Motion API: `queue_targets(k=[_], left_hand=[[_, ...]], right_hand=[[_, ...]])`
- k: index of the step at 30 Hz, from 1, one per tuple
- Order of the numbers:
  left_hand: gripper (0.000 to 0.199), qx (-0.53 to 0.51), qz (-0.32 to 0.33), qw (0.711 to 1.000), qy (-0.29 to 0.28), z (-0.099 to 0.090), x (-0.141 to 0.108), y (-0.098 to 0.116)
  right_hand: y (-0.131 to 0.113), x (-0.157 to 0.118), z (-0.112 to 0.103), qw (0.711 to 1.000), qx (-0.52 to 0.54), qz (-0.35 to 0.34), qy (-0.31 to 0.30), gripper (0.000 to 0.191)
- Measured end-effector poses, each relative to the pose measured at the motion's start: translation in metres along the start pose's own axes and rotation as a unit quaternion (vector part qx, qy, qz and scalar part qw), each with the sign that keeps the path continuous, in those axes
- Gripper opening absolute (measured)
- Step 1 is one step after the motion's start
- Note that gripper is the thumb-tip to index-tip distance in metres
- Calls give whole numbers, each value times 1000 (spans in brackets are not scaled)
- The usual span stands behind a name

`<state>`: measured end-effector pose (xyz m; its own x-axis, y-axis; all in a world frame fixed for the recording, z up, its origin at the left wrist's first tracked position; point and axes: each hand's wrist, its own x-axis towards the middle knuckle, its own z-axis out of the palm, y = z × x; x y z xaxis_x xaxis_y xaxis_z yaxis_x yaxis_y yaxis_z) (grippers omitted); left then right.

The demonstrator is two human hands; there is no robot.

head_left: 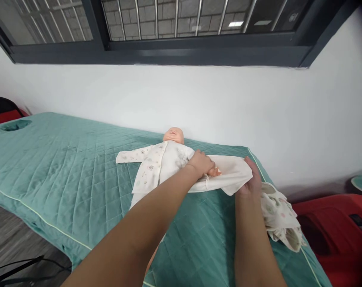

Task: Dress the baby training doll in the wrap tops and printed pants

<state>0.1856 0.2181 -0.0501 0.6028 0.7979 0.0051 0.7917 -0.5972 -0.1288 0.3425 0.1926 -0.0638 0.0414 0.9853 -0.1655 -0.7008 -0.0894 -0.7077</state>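
A baby doll (173,135) lies on its back, its head toward the wall. Its body is in a white baby shirt (148,171) with small printed figures. One sleeve is spread out to the left, and the other side of the shirt is folded out to the right, plain side up. My left hand (201,162) is closed around the doll's arm, whose small hand (214,172) shows beyond my fingers. At the far right edge of the cloth, my right hand (252,179) grips the shirt. My left forearm hides much of the doll's lower body.
Green quilted bedding (79,159) covers the bed, which has a hole (16,125) at its left end. A crumpled printed baby garment (279,215) lies near the right edge. Beyond are a red chair-like object (339,235), the white wall and a barred window.
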Motion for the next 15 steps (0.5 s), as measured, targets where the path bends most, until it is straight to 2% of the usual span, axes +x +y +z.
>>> queue_targets(k=[3,9,15], left_hand=[[31,-1,-1,1000,12,6,3,-1],[41,-4,-4,1000,26,15,8,1],[33,-5,-13,999,34,15,3,3]], right_hand=[[3,-3,4,1000,-13,2,-8,18],[4,-3,2,993,-57,-29,-97,25],[12,-11,16,989,-71,-76,-107,21]])
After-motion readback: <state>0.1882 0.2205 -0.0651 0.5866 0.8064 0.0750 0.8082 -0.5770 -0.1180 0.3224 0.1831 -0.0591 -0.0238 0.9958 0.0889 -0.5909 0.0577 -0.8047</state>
